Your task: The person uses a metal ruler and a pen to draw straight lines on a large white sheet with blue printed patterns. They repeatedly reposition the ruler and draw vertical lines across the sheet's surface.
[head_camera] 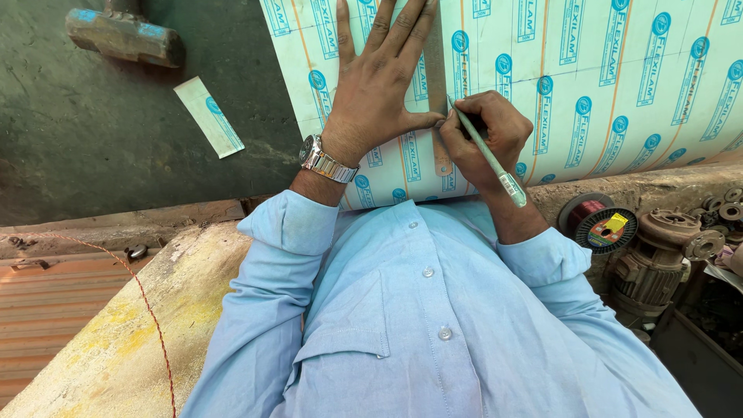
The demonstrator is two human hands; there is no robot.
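Note:
A large pale green sheet [588,85] with a repeated blue print and orange lines lies across the work surface. My left hand [379,85] presses flat on a narrow metal ruler [438,116] laid over the sheet, fingers spread. My right hand [487,135] grips a pale green pencil [487,155], its tip touching the sheet beside the ruler's edge near my left thumb. A metal watch [325,161] sits on my left wrist. Light blue shirt sleeves cover both forearms.
A cut strip of the same sheet [209,116] lies on the dark floor at the left, near a hammer head [124,35]. A spool of copper wire [600,224] and a rusty motor with metal parts [658,259] stand at the right. A red string [143,298] crosses the concrete ledge [131,340].

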